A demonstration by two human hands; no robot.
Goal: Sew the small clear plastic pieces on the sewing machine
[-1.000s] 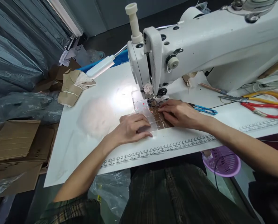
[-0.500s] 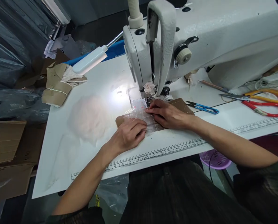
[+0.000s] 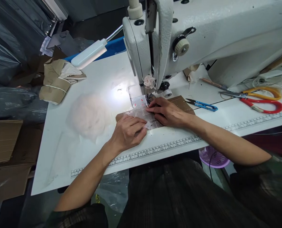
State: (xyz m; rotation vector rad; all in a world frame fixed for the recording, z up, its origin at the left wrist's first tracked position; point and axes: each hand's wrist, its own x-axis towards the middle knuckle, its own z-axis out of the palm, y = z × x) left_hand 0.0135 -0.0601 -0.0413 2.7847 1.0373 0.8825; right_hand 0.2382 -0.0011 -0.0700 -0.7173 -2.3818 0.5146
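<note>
Head view: I see both hands flat on the work under the sewing machine (image 3: 202,34), near the middle of the worktop (image 3: 67,164). Left hand (image 3: 129,131) lies palm down, fingers loosely spread, pressing the near-left corner of a brown card piece (image 3: 181,103) with a clear plastic film (image 3: 137,111) over it. Right hand (image 3: 168,112) pins the film with fingertips just in front of the needle; nothing pinched.

Judgement: the stack looks light, card stiff, film slick and prone to sliding; best held by flat pressure at the edges, clear of the needle.

Blue snips (image 3: 202,105) lie beside the card; red and yellow scissors (image 3: 261,99) toward the right edge; a pale fibre wad (image 3: 87,115) left.
</note>
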